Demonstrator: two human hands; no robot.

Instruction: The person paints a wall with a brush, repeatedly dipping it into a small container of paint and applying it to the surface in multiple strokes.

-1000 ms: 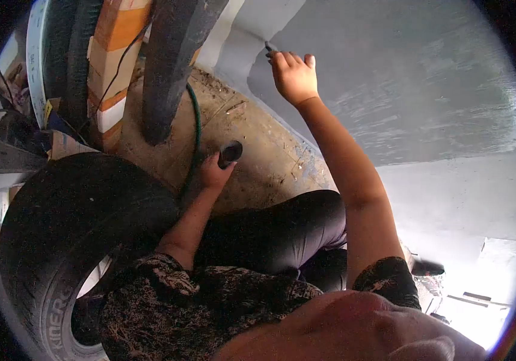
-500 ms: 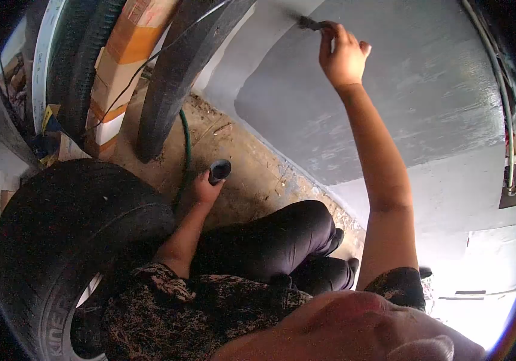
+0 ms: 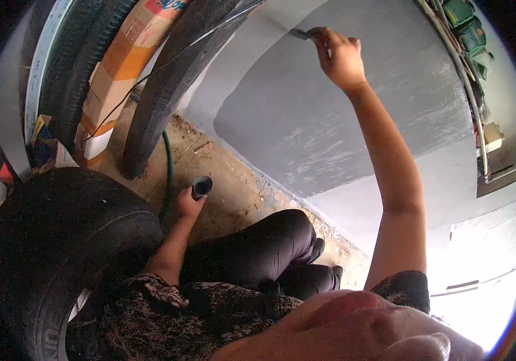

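- Right hand, at the end of an arm stretched upward, is closed round a brush. The brush tip touches the wall high up, at the left edge of its darker grey patch.
- Left hand is low, near the foot of the wall, with its fingers wrapped round a small dark cup. The cup's round mouth faces the camera, and what is inside cannot be told.
- Below the cup is the floor, bare and dirty, flecked with grey along the base of the wall.
- Knees in dark trousers are folded close to the foot of the wall, between the two arms.
- Green hose runs over the floor left of the wall, just beside the cup.
- Upright tyre stands left of the wall's corner, and boxes stand beyond it, farther from the wall.
- Big tyre lies farthest from the wall, at lower left.
- Shelf with green bottles sits at the wall's upper right.
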